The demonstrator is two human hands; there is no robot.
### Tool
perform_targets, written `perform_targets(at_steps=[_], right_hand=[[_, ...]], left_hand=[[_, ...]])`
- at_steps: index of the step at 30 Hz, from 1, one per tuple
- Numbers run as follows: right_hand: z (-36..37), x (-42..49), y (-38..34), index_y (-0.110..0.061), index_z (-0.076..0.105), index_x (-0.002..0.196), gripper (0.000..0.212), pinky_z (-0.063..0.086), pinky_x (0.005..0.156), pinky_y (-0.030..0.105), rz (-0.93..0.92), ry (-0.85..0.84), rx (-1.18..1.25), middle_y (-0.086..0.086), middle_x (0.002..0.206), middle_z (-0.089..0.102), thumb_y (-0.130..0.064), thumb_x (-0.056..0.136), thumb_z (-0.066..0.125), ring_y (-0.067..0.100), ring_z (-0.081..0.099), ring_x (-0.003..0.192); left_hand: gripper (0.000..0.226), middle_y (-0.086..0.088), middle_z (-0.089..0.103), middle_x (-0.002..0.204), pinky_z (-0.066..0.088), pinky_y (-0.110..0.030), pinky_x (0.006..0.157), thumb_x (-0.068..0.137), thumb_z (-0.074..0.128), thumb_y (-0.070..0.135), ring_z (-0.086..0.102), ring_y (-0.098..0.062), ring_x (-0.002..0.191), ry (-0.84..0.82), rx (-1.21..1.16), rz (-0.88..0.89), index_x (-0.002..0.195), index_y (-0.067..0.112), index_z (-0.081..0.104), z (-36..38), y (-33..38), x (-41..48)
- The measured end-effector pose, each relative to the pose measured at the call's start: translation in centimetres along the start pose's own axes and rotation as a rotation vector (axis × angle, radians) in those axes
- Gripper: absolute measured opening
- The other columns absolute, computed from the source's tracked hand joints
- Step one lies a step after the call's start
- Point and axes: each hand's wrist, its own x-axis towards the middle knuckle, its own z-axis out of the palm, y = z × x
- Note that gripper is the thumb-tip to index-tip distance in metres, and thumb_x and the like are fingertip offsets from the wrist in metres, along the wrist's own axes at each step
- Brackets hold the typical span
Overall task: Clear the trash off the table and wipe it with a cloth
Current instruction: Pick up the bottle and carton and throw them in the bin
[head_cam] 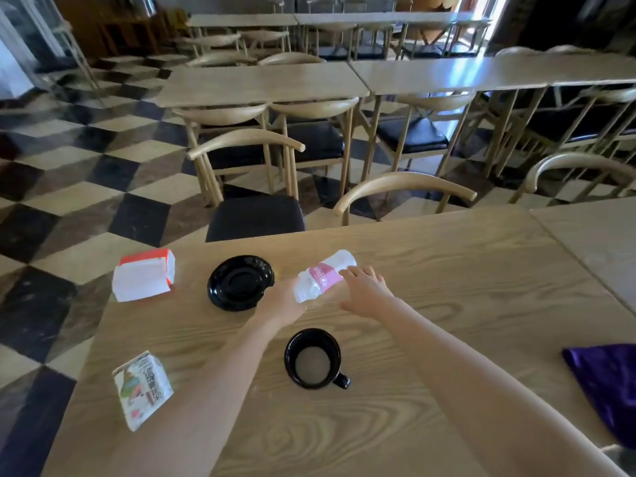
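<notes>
Head view: one bottle (323,275) gripped by left hand (280,302), right hand (366,292) spread beside; two cartons (144,276) (142,390), one saucer (239,282), one mug (341,379), one cloth (605,383).

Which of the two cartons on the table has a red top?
The far carton, left of the black saucer; the near carton carries coloured print instead.

— How do the arms lie?
— The bare left forearm (206,383) and bare right forearm (457,366) both reach from the near edge and converge toward the far middle.
— And the left hand (283,301)?
— Its back faces up. It grips the near end of a crumpled clear plastic bottle with a pink label (323,275), and its fingertips are hidden.
— The right hand (365,291)?
— Palm down, fingers straight and spread. The fingertips are at the bottle's right side, but I can't tell whether they touch it.
</notes>
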Motion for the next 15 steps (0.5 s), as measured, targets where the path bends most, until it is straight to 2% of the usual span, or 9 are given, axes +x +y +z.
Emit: perform_targets(at_steps=[3,6,11,15], right_hand=[[0.4,2.7,0.4,-0.019,0.013,0.149,0.077,0.013,0.117,0.043,-0.023,-0.008,-0.082,0.001,0.159,0.01,-0.029,0.087,0.058,0.024,0.006,0.146],[1.2,5.8,0.2,-0.019,0.008,0.15,0.082,0.008,0.118,0.043,-0.062,-0.008,-0.151,-0.001,0.159,0.008,-0.03,0.087,0.059,0.024,0.002,0.147],[3.5,9.7,-0.6,-0.02,0.008,0.149,0.076,0.001,0.12,0.045,-0.073,0.0,-0.218,0.0,0.158,0.011,-0.018,0.089,0.055,0.022,0.0,0.148],[4.5,11.5,-0.5,-0.027,0.023,0.144,0.069,0.002,0.119,0.044,-0.094,0.098,-0.231,-0.002,0.152,0.02,-0.023,0.087,0.06,0.022,0.014,0.143]], left_hand=[[0.056,-0.002,0.061,0.121,0.049,-0.043,0.09,0.079,0.054,0.016,0.055,-0.03,0.114,0.011,-0.034,0.023,0.133,0.028,0.046,0.4,-0.2,2.7],[0.045,0.0,0.064,0.11,0.052,-0.046,0.084,0.074,0.053,0.018,0.057,-0.029,0.106,0.012,-0.039,0.03,0.118,0.026,0.053,1.0,-1.2,5.4],[0.06,-0.006,0.053,0.131,0.044,-0.042,0.097,0.08,0.055,0.011,0.047,-0.029,0.124,-0.025,-0.037,0.021,0.138,0.021,0.041,2.2,-2.2,8.0],[0.065,-0.007,0.048,0.136,0.042,-0.038,0.1,0.082,0.056,0.014,0.042,-0.026,0.129,-0.012,-0.061,0.033,0.143,0.022,0.035,3.1,-3.0,9.3]])
